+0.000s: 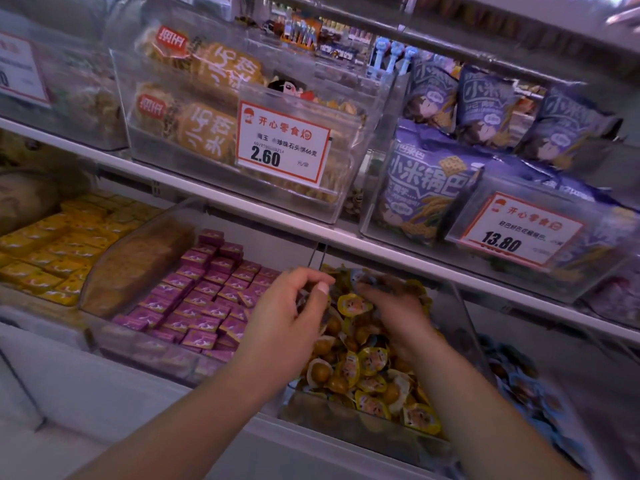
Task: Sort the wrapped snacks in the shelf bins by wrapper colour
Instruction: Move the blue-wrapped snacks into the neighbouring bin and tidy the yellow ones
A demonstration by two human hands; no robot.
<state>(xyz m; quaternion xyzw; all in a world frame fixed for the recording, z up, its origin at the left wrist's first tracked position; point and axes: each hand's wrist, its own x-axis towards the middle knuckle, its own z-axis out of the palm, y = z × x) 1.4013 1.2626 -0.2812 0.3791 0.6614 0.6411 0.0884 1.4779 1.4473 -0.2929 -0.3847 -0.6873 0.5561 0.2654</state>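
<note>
In the lower shelf bin (460, 306), centre-right: heap of small yellow-wrapped snacks (367, 368), a few blue-wrapped ones among them at the back. Left hand (287, 306) curled, fingers pinching several blue-wrapped snacks (304, 296) above the heap. Right hand (398, 306) palm down in the pile, fingers bent; cannot tell whether it grips anything. Left of this, purple packets (204, 299) in rows, then yellow packets (59, 247). Right bin holds blue-wrapped pieces (519, 382), blurred. Upper shelf: price tags 2.60 (282, 147) and 13.80 (519, 230).
</note>
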